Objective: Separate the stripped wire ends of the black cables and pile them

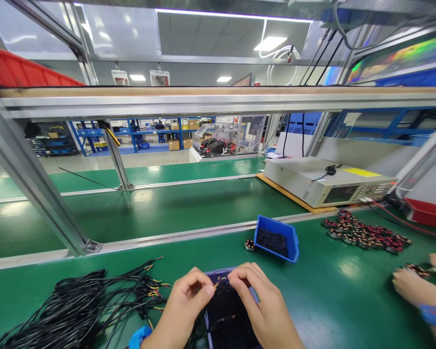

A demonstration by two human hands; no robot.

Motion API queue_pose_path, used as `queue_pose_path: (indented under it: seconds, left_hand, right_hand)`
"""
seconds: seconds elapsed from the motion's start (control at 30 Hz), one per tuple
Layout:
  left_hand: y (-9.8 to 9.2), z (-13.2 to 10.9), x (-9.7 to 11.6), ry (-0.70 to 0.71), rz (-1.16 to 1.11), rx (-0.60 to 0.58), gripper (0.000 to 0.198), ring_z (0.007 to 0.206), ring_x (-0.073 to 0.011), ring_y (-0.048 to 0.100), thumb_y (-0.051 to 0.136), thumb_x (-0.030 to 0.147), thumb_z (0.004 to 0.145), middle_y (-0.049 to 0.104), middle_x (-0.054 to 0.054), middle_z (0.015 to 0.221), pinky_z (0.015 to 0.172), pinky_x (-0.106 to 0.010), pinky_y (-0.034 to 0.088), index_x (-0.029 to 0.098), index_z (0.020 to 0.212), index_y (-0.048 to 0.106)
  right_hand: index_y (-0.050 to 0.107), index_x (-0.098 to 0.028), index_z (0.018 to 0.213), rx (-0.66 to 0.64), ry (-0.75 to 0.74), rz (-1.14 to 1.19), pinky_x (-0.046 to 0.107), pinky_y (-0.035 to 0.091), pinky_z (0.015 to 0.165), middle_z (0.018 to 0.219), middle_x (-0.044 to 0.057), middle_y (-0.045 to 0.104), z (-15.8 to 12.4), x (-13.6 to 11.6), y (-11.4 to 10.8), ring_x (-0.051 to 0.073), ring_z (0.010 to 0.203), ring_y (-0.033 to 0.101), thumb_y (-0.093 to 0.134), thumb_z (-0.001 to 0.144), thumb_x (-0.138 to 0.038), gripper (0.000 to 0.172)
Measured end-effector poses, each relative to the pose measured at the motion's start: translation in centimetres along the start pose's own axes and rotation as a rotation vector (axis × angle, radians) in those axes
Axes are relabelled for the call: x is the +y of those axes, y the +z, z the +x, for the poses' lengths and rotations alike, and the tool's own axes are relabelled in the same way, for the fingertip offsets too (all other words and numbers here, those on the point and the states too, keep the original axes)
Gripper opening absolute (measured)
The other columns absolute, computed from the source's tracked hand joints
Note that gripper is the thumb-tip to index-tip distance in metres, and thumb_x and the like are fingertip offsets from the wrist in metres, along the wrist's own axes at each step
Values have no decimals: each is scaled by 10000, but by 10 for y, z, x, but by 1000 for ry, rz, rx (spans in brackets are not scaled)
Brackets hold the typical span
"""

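Pinching the bared yellow and red ends of a thin black cable (216, 286) between thumb and index finger of the left hand (187, 298), above a shallow purple plastic tray (220, 271) at the near middle of the green tabletop (327, 295). Just beside, the right hand (259, 300), fingertips drawn nearly together; cannot tell their contents, if any. Probably held by fingertips because of the fineness of the wires. Near left, a loose heap of black cables (69, 310), presumably for easy reach. By count: two hands, one tray, one blue plastic bin (295, 242) farther right, one round metal coil part (249, 245) just left of the bin; far right, one cluster of similar coil parts (365, 232), too overlapped for counting; beyond, one grey metal instrument (305, 172).
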State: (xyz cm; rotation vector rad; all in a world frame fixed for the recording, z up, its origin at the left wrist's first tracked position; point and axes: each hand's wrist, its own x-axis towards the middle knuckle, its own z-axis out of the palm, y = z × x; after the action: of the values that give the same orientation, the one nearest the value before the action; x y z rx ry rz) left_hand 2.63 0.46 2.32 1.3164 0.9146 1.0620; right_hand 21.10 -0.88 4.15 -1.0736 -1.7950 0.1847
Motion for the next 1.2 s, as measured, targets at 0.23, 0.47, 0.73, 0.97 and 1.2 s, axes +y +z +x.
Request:
queue_pose_path:
  seconds: [0.23,0.47,0.73,0.97,1.2]
  left_hand:
    - [-3,0,-11,14,54,-32,328,765,-173,461,695,490,835,535,19,728,767,-289,344,188,723,634]
    - [-2,-1,-12,33,38,-8,329,784,-182,451,686,493,839,530,16,725,789,-301,328,189,724,633]
    - [-5,-1,-10,17,24,-50,272,765,-161,456,691,432,856,536,26,754,766,-281,323,189,748,634]
    - [-3,0,-12,21,-16,-19,268,771,-161,466,711,428,845,553,17,759,760,-274,346,182,750,661]
    - [0,0,-7,-16,-46,9,351,654,-139,447,748,513,779,516,23,672,639,-258,349,168,723,715]
  right_hand:
    - [604,-242,853,71,-21,98,254,484,657,754,-7,654,-6,-9,8,172,706,612,492,1026,-227,207]
    - [607,-237,864,59,-64,80,273,494,653,772,12,666,-7,-7,12,185,716,614,495,1013,-188,192]
    - [600,-234,859,71,-78,70,263,495,636,758,7,656,-6,-8,11,175,710,606,502,1008,-176,188]
    - [613,-218,870,86,-160,8,279,513,613,747,22,670,-2,-9,12,176,685,615,513,1004,-166,176]
    - [694,-164,1094,34,-380,-172,312,549,654,858,96,720,-9,-3,8,204,751,626,493,999,-107,229]
